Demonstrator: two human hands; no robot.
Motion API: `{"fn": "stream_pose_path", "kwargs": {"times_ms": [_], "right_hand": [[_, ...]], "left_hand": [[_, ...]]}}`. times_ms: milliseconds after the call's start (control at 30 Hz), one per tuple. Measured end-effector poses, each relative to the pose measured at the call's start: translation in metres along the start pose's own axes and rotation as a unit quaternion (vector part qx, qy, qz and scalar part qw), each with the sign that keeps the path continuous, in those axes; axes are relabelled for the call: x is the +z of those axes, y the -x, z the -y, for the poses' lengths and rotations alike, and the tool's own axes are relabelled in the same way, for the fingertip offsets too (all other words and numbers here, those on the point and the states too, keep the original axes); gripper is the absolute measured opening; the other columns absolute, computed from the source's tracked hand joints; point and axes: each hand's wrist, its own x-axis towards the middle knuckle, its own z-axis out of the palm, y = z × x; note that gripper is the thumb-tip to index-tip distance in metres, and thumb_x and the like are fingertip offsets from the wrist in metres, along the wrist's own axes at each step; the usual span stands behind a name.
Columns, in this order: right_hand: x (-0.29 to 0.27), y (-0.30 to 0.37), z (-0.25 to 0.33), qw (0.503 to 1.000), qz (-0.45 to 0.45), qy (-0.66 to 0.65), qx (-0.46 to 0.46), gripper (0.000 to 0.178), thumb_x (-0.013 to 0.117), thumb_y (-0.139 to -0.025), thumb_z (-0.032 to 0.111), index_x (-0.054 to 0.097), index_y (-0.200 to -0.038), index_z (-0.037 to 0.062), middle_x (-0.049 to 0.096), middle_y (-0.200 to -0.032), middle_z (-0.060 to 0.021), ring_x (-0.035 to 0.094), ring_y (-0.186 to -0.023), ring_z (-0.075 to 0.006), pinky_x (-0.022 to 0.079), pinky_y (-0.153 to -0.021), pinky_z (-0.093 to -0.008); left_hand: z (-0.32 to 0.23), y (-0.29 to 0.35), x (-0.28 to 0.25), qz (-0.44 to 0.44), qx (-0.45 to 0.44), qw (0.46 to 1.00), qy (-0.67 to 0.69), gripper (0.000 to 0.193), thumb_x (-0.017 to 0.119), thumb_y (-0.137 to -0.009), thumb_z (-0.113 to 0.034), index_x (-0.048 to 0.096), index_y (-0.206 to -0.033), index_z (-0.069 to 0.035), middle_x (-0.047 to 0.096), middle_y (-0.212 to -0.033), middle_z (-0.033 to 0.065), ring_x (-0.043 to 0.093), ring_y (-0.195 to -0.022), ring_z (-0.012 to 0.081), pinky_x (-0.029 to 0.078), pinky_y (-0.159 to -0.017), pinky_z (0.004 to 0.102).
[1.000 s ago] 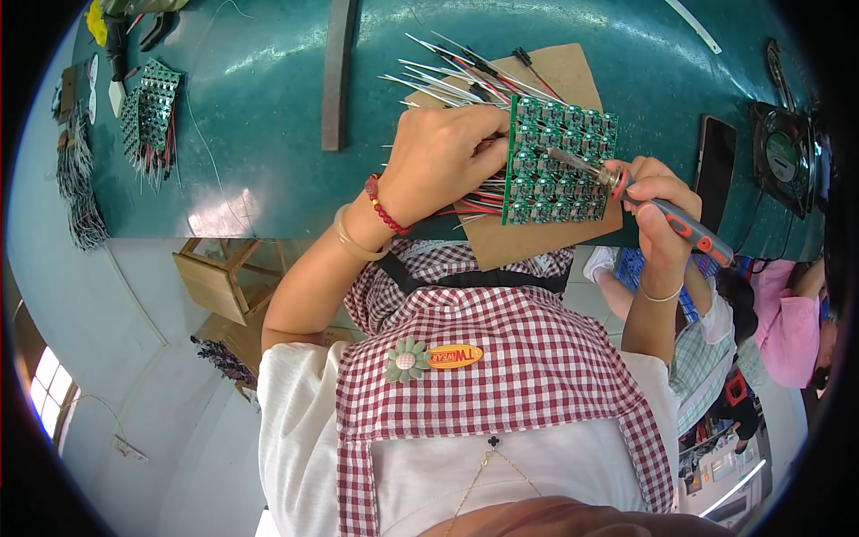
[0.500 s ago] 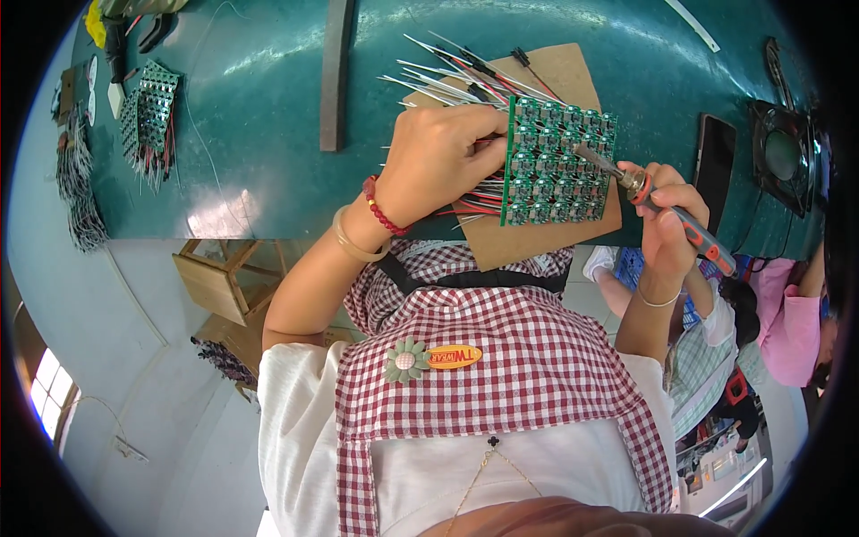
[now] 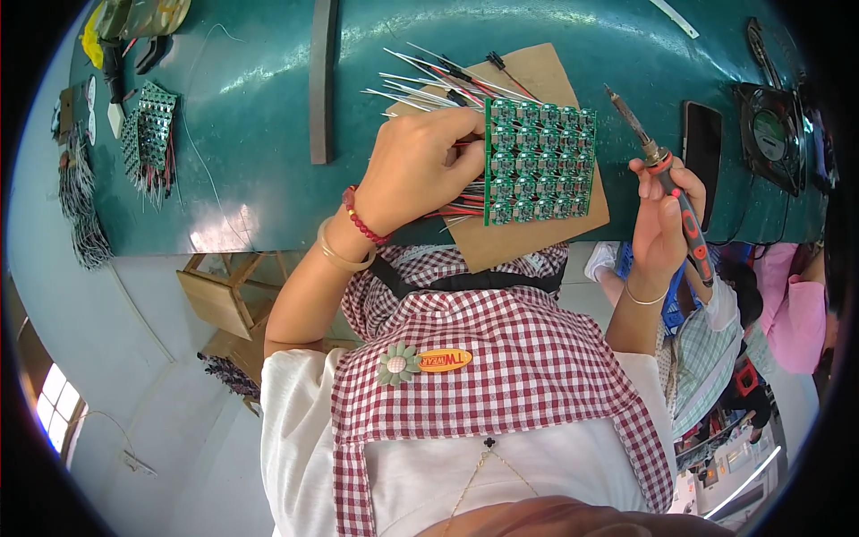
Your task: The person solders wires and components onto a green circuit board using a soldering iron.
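A green panel of small circuit boards (image 3: 540,163) is tilted up above a brown cardboard sheet (image 3: 488,248). My left hand (image 3: 420,161) is closed at the panel's left edge, its fingertips partly hidden. Red, black and white wires (image 3: 420,85) fan out behind that hand and past the panel's left side. To the right of the panel, my right hand (image 3: 660,228) grips a soldering iron (image 3: 691,224) by its grey and red handle. The iron's tip points up and away, apart from the boards.
A dark bar (image 3: 322,98) lies left of the cardboard on the green table. A phone (image 3: 703,152) and a cooling fan (image 3: 768,134) are at the right. More circuit boards (image 3: 150,125) and a wire bundle (image 3: 79,201) lie far left. A person in pink (image 3: 778,313) is beyond the table's edge.
The soldering iron has lifted off the boards and swung upright to the right. My left hand and the panel stay together, slightly further left in view.
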Motion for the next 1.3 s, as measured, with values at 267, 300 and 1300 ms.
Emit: {"fn": "stream_pose_path", "kwargs": {"times_ms": [267, 300, 1300], "right_hand": [[-0.002, 0.002, 0.004, 1.000, -0.019, 0.007, -0.017, 0.030, 0.059, -0.087, 0.015, 0.054, -0.113, 0.0012, 0.048, -0.085, -0.0080, 0.049, -0.080, -0.0178, 0.044, -0.090, -0.0441], [-0.001, 0.002, 0.004, 1.000, -0.022, 0.007, -0.019, 0.030, 0.059, -0.087, 0.015, 0.054, -0.113, 0.0008, 0.048, -0.086, -0.0083, 0.050, -0.080, -0.0178, 0.044, -0.091, -0.0440], [-0.008, 0.009, 0.001, 0.992, -0.081, -0.021, -0.094, 0.034, 0.055, -0.093, 0.021, 0.048, -0.120, 0.0005, 0.055, -0.087, -0.0111, 0.050, -0.078, -0.0178, 0.045, -0.089, -0.0419]], "left_hand": [[-0.013, -0.001, -0.011, 0.035, -0.033, 0.999, 0.002, 0.011, 0.059, -0.080, -0.013, 0.062, -0.082, -0.003, 0.061, -0.071, 0.0112, 0.059, -0.057, 0.0244, 0.045, -0.052, 0.0341], [-0.014, -0.001, -0.012, 0.044, -0.053, 0.998, -0.002, 0.012, 0.060, -0.080, -0.014, 0.062, -0.082, -0.002, 0.060, -0.070, 0.0111, 0.059, -0.057, 0.0244, 0.045, -0.052, 0.0339], [-0.038, 0.008, -0.012, -0.009, -0.108, 0.977, 0.183, 0.013, 0.062, -0.085, -0.008, 0.057, -0.084, 0.004, 0.056, -0.063, 0.0055, 0.051, -0.056, 0.0057, 0.043, -0.051, 0.0237]]}}
